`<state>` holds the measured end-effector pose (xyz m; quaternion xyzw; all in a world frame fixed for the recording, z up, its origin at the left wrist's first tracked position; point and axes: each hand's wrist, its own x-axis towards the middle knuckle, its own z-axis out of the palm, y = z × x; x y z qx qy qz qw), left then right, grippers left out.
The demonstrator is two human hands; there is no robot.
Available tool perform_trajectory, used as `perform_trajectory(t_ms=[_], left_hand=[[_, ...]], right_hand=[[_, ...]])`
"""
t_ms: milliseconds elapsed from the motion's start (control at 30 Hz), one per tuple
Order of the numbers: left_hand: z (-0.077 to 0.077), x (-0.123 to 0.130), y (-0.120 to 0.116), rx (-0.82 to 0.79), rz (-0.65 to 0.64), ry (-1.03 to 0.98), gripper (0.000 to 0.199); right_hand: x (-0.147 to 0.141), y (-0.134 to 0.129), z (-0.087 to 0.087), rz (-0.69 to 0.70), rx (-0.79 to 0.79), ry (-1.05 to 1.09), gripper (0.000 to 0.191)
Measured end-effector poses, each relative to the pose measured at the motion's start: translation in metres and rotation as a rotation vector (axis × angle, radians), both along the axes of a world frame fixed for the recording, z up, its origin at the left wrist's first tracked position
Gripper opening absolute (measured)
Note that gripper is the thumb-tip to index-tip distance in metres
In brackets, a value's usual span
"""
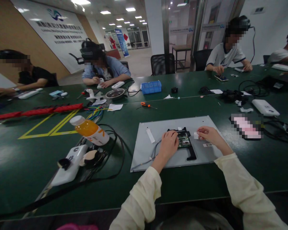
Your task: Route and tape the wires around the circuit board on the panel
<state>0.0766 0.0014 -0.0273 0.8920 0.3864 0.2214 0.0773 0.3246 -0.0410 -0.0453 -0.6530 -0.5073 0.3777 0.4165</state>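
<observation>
Glossy tabletop [187, 185], flat grey panel [144, 143] — circuit board [184, 141], black bracket [191, 154]

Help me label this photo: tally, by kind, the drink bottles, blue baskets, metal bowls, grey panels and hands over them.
Drink bottle: 1
Blue basket: 1
Metal bowl: 1
Grey panel: 1
Left hand and right hand: 2
Total: 6

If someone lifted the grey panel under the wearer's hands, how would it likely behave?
The grey panel is probably stiff, since it lies flat with no visible bend. Its exposed circuit board looks fragile, so pressure there could do damage. The grey cable, curving loosely over the panel, would likely flop.
</observation>
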Motion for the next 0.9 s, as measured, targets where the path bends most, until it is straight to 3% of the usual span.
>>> perform_trajectory(t_ms=[133,267,533,900], left_hand=[[0.003,0.001,-0.002,-0.001,-0.010,0.017,0.026],[0.006,0.002,-0.005,0.006,-0.017,0.026,0.027],[0.016,0.005,-0.013,0.029,-0.141,0.057,0.035],[0.018,0.013,-0.027,0.073,-0.319,0.140,0.033]], right_hand=[[-0.011,-0.005,0.008,0.017,-0.059,0.190,0.029],[-0.018,-0.010,0.009,0.040,-0.165,0.260,0.017],[-0.021,-0.010,0.006,0.089,-0.270,0.142,0.012],[-0.021,-0.009,0.002,0.143,-0.176,-0.085,0.016]])
